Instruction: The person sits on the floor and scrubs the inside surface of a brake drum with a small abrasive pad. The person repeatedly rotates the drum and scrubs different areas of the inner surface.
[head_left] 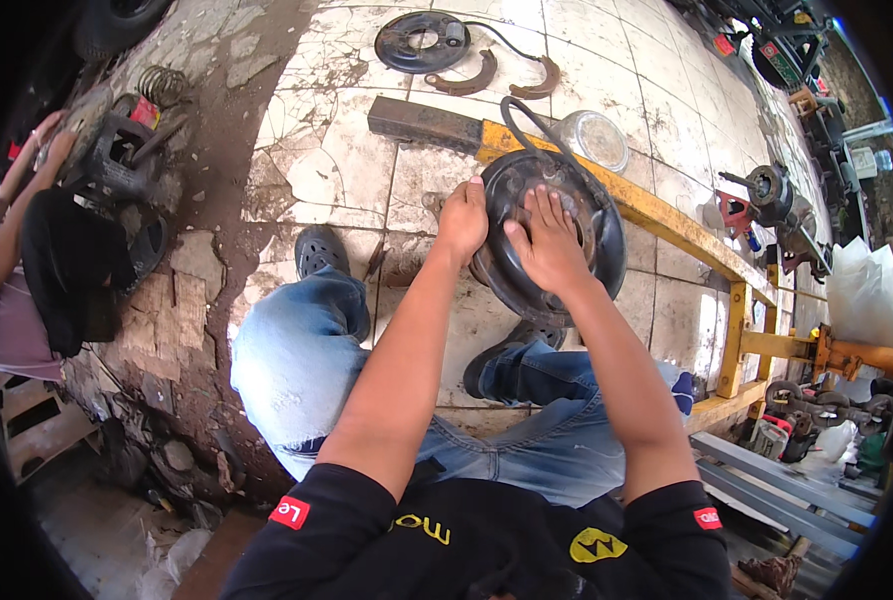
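Observation:
A round black brake backing plate (591,250) stands tilted in front of me, leaning toward the yellow steel beam. At its left rim my left hand (461,225) grips the edge, thumb up and the other fingers mostly hidden behind. My right hand (551,245) rests flat on the plate's face, fingers stretched out. A black cable (526,112) loops up from the plate's top. Beyond the beam lies a second backing plate (394,50), with two curved brake shoes (466,80) beside it.
The yellow beam (656,215) runs to an upright yellow frame at right. A round metal cover (603,135) lies against its far side. Another person (31,290) crouches at left near a grey plastic stool (116,150). A coil spring (163,85) and a red stand (734,212) are farther off.

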Motion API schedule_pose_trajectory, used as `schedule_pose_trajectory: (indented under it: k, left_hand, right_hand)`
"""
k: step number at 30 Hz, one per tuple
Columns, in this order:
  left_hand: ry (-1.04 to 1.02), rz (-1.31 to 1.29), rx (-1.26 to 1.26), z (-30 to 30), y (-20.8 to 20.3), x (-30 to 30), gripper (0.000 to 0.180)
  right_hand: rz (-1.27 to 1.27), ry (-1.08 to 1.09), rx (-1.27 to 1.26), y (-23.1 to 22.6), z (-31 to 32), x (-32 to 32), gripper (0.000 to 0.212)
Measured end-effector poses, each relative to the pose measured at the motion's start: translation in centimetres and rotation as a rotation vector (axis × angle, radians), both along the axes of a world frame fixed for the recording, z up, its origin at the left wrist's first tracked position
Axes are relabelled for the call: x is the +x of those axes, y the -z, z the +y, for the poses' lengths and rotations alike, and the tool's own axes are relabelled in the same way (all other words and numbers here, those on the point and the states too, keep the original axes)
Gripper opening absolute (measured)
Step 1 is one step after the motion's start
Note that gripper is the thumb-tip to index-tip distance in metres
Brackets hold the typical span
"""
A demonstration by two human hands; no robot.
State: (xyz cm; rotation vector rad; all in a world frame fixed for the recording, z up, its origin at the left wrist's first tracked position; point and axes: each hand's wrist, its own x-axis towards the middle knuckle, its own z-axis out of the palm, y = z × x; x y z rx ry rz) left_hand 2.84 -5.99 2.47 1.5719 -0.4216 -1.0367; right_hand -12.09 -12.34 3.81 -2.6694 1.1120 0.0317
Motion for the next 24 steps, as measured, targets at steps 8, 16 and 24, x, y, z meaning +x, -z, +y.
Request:
schedule_pose_trajectory:
  k: [8, 16, 24]
  left_hand:
    - [-0.052, -0.038, 0.011, -0.1, 1.4, -0.4, 0.054]
    - [-0.022, -0.046, 0.034, -0.2, 1.4, -0.2, 0.055]
    - [0.001, -0.045, 0.055, -0.6, 1.0, -0.1, 0.053]
  right_hand:
    - [0.124, -0.36, 0.078, -3.4, 3.2, -5.8, 0.071]
    - [0.1, -0.436, 0.138, -3.6, 2.7, -6.4, 0.072]
    - [0.091, -0.209, 0.076, -2.0, 4.1, -9.4, 0.076]
